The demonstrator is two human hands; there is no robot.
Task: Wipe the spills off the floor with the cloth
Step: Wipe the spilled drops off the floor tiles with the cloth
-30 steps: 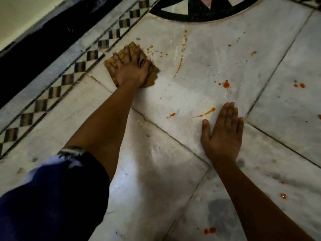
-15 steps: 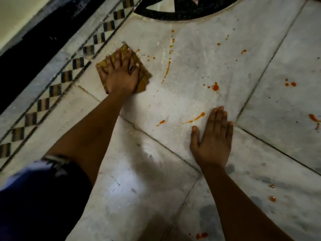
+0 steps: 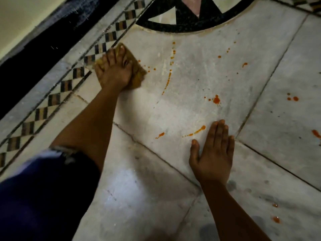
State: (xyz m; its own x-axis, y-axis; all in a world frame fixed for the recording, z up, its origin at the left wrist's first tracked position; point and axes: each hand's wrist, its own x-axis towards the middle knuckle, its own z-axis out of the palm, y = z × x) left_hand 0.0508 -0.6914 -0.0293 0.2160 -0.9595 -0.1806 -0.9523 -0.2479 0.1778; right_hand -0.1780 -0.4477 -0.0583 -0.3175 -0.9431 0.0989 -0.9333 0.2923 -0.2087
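Sliding slightly toward the checkered border, my left hand (image 3: 113, 72) is carrying the cloth (image 3: 137, 76) away from the small orange specks it sat beside a second ago; those specks are now lying uncovered just off the cloth's right edge. My fingers are lying straight across the yellow-brown cloth, palm pressing it flat to the marble floor (image 3: 199, 80), one corner poking out past my fingertips near the border. My right hand (image 3: 212, 153) is staying where it was, palm down, fingers straight and close together, thumb out to the side, propping me up just below an orange streak (image 3: 196, 132).

I am judging that this stroke is taking the cloth away from the mess rather than through it, so hardly any of the job is getting done yet. Spills are lying all over the pale slab: a long thin trail (image 3: 169, 77) running down from the black inlay arc (image 3: 189, 27), a fat blot (image 3: 216, 100) between my hands, a short dash (image 3: 160, 135), and more drops (image 3: 292, 98) on the tiles to the right and by my right forearm. My dark blue sleeve (image 3: 40, 192) is filling the lower left corner.

I am seeing no brand, label or writing anywhere.
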